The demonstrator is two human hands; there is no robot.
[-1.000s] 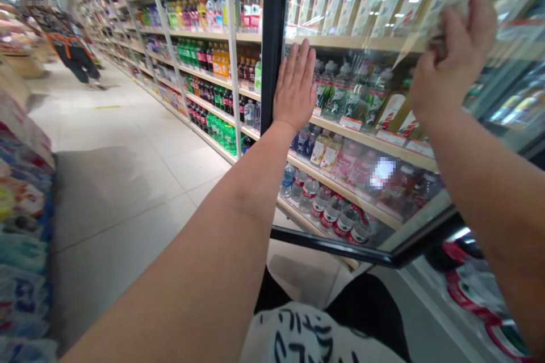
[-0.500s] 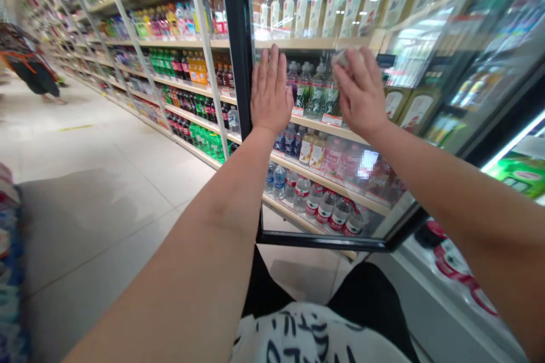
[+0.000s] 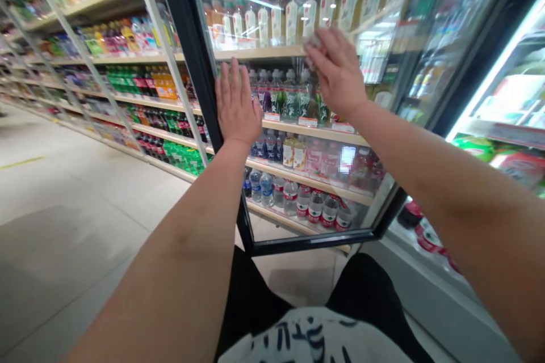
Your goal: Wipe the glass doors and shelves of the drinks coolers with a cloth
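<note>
A glass door with a black frame (image 3: 315, 241) stands swung open in front of me. My left hand (image 3: 237, 106) lies flat on the pane beside its left frame bar, fingers stretched out. Higher up and to the right, my right hand (image 3: 342, 74) is curled around a crumpled whitish cloth (image 3: 313, 44), pressed to the glass. Only a small part of the cloth shows past the fingers. Through the pane I see shelves of bottled drinks, among them tall bottles with white labels (image 3: 290, 20) on the upper shelf.
To the right is a lit cooler with packaged goods (image 3: 517, 167) inside and a grey base (image 3: 421, 300). Long shelves of bottles (image 3: 149, 80) run away to the left along a tiled floor (image 3: 85, 210). My black-clad legs (image 3: 364, 281) are below the door.
The view has turned right, so the door and shelves sit further left. My right hand has moved up on the glass with the cloth. A person at far left is out of view.
</note>
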